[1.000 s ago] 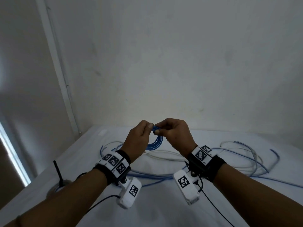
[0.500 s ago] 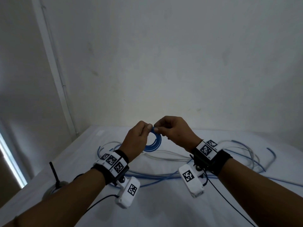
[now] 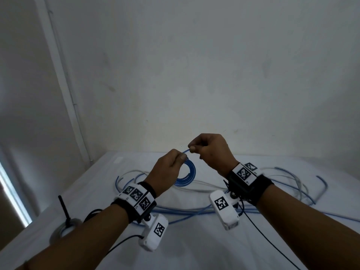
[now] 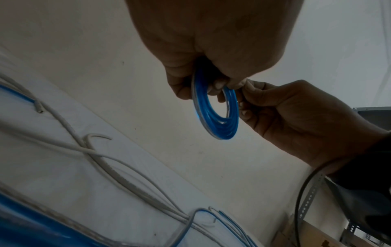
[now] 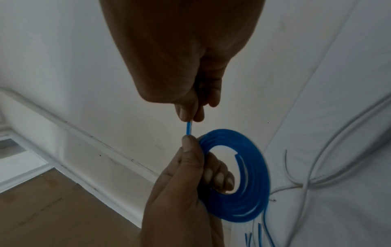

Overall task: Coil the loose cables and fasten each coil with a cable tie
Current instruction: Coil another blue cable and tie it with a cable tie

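Small blue plastic-sheathed cable coil (image 3: 186,173): light, springy. My left hand (image 3: 167,168) grips its rim at 10 o'clock; right hand (image 3: 211,151) pinches the free end.

no words, brands or numbers can be read anywhere here. the only signs are black-and-white square code markers: several on the band round the left wrist (image 3: 137,195), one on the white camera block (image 3: 159,229) under it, two on the band round the right wrist (image 3: 245,172), and one on the white block (image 3: 221,204) below that.
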